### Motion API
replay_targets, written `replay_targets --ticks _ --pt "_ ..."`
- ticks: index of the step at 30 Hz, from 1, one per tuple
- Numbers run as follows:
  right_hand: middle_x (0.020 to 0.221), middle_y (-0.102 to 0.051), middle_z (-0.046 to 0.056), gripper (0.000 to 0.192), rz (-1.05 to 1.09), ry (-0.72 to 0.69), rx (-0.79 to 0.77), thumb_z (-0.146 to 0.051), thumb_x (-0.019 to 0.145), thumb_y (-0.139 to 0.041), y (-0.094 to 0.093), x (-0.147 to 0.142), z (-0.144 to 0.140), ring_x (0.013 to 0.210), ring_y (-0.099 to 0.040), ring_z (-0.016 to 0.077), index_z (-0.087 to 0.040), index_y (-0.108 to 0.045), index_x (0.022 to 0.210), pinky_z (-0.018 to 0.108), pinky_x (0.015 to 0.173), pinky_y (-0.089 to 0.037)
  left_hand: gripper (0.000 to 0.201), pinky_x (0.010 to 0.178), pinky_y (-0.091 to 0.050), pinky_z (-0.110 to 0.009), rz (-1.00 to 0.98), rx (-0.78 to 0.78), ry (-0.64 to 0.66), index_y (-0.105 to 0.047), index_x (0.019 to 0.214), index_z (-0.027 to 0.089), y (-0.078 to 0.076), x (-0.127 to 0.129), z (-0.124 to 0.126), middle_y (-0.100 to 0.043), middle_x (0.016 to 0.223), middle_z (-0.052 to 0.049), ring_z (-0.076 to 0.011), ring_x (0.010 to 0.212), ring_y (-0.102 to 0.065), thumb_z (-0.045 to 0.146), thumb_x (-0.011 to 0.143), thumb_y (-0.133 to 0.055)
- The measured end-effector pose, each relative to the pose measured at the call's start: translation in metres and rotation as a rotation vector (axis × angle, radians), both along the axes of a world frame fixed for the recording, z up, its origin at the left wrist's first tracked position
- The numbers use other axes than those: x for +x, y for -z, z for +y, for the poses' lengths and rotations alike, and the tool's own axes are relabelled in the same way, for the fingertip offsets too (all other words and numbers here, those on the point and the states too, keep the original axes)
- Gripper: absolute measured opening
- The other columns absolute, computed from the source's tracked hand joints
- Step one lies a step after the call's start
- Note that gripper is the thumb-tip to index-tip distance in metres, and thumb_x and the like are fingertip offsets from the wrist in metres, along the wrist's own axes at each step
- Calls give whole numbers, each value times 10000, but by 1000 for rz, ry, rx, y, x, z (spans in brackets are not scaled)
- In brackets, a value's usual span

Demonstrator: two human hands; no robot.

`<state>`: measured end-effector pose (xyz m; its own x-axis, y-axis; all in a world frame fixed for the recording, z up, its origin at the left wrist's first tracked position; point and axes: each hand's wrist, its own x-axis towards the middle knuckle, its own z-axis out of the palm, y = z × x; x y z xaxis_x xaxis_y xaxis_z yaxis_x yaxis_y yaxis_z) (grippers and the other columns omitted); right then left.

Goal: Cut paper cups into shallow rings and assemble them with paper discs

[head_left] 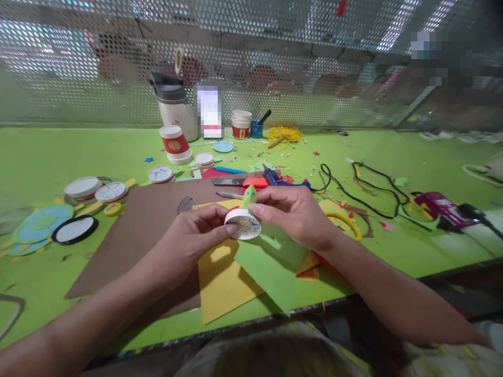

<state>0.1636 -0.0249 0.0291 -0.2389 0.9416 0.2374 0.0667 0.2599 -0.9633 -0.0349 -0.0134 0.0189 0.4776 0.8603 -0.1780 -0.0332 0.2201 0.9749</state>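
Small white round cup piece [242, 224], patterned face tilted up, possibly green leaf cutout [249, 197] atop

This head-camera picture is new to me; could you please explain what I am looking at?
The camera sits on a person's head and looks down at their own two bare hands over a green table. Together the left hand and right hand hold a small round white disc with a green paper piece standing on it. Beneath lie yellow paper, green paper and brown card. Farther off are a paper cup, scissors, round lids and a purple tool with a black cable.
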Motion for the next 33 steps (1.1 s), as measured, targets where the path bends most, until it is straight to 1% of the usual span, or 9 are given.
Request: replay_targets --ticks 3,5,7,11,17,21,25,29,33 --pt "716 -622 -8 75 -2 -19 7 -242 817 -677 1 1 1 635 -552 121 -171 -695 797 243 571 -439 142 712 -509 -319 -40 -66 16 -722 868 204 -1 0 -1 -730 849 -37 -203 758 -664 305 771 -748" --pt "720 -630 -9 76 25 -38 8 -248 812 -692 1 1 0 641 -562 119 -172 -698 809 240 578 -452 128 703 -507 -309 -63 -101 14 -727 869 208 -1 0 0 -728 841 -33 -192 750 -659 293 774 -745" --pt "761 -656 0 95 67 -67 -19 -246 799 -713 1 0 1 674 -587 124 -170 -703 855 246 614 -477 105 714 -496 -281 -71 -100 -3 -733 856 208 0 0 0 -726 839 -25 -172 766 -646 267 771 -750" --pt "891 -679 24 229 103 -123 -81 -233 747 -762 2 -2 3 769 -620 146 -175 -683 955 286 722 -515 82 766 -466 -254 -90 -54 -33 -743 836 196 1 0 3 -724 866 -21 -156 830 -626 229 761 -754" --pt "763 -630 -3 180 76 -65 -81 -276 740 -756 3 -6 6 696 -581 136 -176 -644 841 282 668 -493 76 735 -458 -269 -112 -62 -41 -719 831 188 -3 1 3 -726 847 -28 -160 785 -624 219 764 -738" --pt "762 -617 -13 181 104 -70 -85 -264 728 -762 4 -10 8 696 -569 127 -170 -643 825 272 672 -477 114 747 -459 -287 -120 -45 -31 -704 887 206 -7 3 1 -725 882 -22 -161 777 -631 244 782 -731" --pt "784 -633 -6 191 129 -100 -107 -267 736 -763 4 -11 10 722 -579 128 -165 -659 859 274 702 -485 94 730 -452 -267 -107 -3 -51 -713 839 191 -8 3 3 -716 839 -14 -150 759 -616 258 778 -737" --pt "775 -649 -1 220 179 -144 -141 -378 786 -735 6 -10 15 738 -602 137 -169 -691 839 303 761 -503 108 747 -459 -265 -112 -18 -31 -728 845 177 -6 0 9 -716 807 -20 -154 775 -618 257 774 -743" --pt "716 -637 -13 283 265 -138 -136 -458 808 -703 8 -10 22 685 -588 120 -185 -707 737 287 724 -513 112 780 -469 -270 -135 -39 -11 -734 855 165 -5 -4 15 -730 869 -38 -157 814 -627 235 768 -750"
